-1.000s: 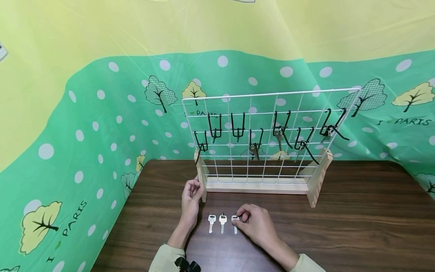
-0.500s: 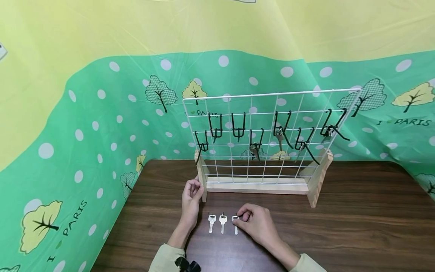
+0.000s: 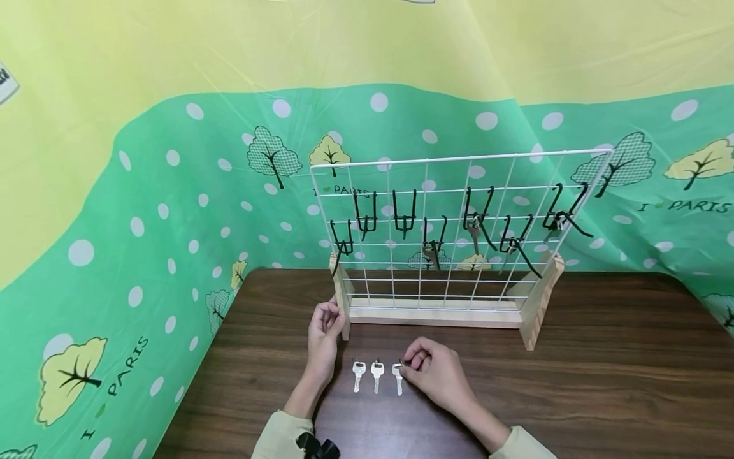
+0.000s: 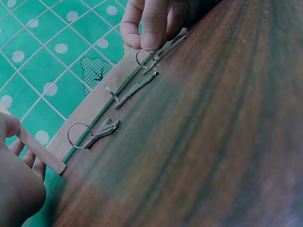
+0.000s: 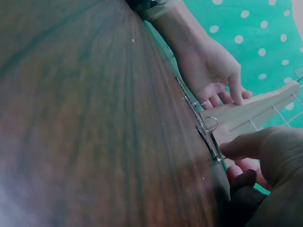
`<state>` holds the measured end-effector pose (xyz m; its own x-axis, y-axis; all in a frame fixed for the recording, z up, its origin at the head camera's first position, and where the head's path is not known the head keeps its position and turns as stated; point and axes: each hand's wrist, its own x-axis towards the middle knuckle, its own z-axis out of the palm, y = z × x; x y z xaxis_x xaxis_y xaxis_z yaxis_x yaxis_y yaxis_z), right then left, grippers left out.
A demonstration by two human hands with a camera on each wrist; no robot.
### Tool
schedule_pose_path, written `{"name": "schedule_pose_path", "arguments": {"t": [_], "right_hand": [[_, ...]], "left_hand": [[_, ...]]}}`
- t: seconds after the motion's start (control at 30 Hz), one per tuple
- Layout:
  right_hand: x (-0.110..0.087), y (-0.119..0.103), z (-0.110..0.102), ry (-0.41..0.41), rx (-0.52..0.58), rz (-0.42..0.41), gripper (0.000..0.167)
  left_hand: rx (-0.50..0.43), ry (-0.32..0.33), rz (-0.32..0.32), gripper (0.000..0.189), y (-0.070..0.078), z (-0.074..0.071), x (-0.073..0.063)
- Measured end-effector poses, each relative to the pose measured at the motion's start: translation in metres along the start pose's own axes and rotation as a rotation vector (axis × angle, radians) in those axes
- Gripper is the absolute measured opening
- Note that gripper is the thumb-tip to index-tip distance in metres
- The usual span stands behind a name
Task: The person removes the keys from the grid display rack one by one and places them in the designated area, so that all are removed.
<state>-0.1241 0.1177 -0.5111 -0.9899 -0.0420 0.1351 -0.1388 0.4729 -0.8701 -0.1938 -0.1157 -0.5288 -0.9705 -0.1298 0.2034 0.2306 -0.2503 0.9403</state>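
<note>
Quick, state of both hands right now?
Left hand: closed, holding the rack's left wooden end panel.
Right hand: fingers curled at the rightmost key; whether it's gripped cannot be told.

The right hand touches the nearest key of a row on the table. Beyond, the left hand grips the wooden rack before dotted green cloth.

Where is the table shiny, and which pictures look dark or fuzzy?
Head view: bright, mostly sharp, pale glare low on the table; left wrist view: dimmer, keys fairly clear, table blurry at lower right; right wrist view: dim too, table blurry, pale glare at lower left, darker beside the right hand.
</note>
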Motion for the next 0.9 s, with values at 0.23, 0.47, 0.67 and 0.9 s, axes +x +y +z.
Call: {"name": "schedule_pose_path", "arguments": {"t": [0.23, 0.47, 0.67, 0.9], "right_hand": [[0.001, -0.002, -0.002, 0.009, 0.056, 0.054, 0.024], [0.004, -0.004, -0.003, 0.017, 0.109, 0.103, 0.018], [0.003, -0.012, -0.006, 0.082, 0.136, 0.080, 0.019], [0.004, -0.023, -0.011, 0.136, 0.148, 0.050, 0.017]], "left_hand": [[0.004, 0.007, -0.005, 0.010, 0.002, 0.001, 0.000], [-0.001, 0.013, -0.010, 0.014, 0.001, 0.001, -0.001], [0.010, 0.013, -0.008, 0.013, 0.001, 0.001, -0.001], [0.009, 0.012, -0.001, 0.014, 0.001, 0.001, 0.000]]}}
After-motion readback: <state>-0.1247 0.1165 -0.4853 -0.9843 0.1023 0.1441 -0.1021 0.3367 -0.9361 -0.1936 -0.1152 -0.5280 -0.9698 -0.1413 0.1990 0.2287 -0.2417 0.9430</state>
